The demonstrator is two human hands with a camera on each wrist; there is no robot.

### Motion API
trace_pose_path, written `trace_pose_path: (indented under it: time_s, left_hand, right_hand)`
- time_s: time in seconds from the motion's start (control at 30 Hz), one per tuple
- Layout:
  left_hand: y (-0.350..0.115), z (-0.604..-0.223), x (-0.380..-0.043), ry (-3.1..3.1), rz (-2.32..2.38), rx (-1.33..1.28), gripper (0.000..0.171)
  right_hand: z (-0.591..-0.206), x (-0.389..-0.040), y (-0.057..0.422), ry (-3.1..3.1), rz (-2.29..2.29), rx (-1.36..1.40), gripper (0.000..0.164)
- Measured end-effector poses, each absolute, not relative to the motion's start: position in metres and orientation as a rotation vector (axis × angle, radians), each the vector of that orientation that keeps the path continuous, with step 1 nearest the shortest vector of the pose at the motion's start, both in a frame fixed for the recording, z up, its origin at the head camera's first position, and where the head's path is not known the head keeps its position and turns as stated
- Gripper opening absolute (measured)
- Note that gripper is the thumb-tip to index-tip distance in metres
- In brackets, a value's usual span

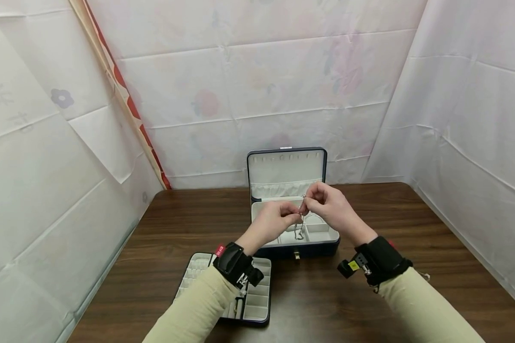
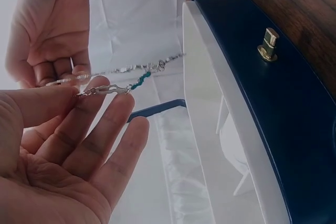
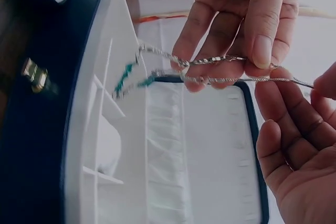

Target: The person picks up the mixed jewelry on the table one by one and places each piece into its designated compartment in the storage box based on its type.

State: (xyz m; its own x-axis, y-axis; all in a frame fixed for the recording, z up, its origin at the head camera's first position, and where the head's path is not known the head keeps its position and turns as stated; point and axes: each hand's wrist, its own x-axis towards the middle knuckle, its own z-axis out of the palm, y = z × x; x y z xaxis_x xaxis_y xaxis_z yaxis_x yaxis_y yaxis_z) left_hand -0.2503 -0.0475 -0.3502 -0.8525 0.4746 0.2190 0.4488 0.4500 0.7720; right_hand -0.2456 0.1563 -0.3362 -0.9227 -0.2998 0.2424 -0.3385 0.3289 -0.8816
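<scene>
A thin silver-coloured beaded chain with some teal beads [image 2: 139, 81] hangs between both hands; whether it is a necklace or a bracelet is unclear. My left hand [image 1: 272, 221] pinches it between thumb and index finger, the other fingers extended. Close beside it, my right hand [image 1: 332, 209] pinches another stretch of the chain. In the right wrist view, the chain's loop [image 3: 125, 74] dangles in front of the white compartments. Both hands are above a dark blue jewelry box [image 1: 279, 251], whose lid [image 1: 287, 169] stands raised behind them.
Left of the box and nearer, a divided jewelry tray [image 1: 262, 312] lies on the brown wooden table [image 1: 154, 247], partly hidden by the left arm. A gold clasp [image 1: 297, 255] juts from the box front. Patterned white sheeting [image 1: 257, 85] hangs behind the table and along both sides.
</scene>
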Motion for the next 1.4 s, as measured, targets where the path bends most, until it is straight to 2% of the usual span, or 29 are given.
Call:
trace_pose_path:
  time_s: [0.67, 0.93, 1.4]
  left_hand:
    - [-0.062, -0.355, -0.258, 2.416, 1.601, 0.653, 0.013]
    - [-0.059, -0.349, -0.259, 2.402, 1.591, 0.613, 0.021]
    - [-0.065, -0.346, -0.262, 2.354, 1.669, 0.585, 0.018]
  right_hand:
    - [-0.348, -0.252, 0.155, -2.553, 1.849, 0.620, 0.024]
    - [-0.349, -0.254, 0.154, -2.621, 1.848, 0.608, 0.021]
    - [-0.354, -0.256, 0.152, -2.680, 1.830, 0.631, 0.022]
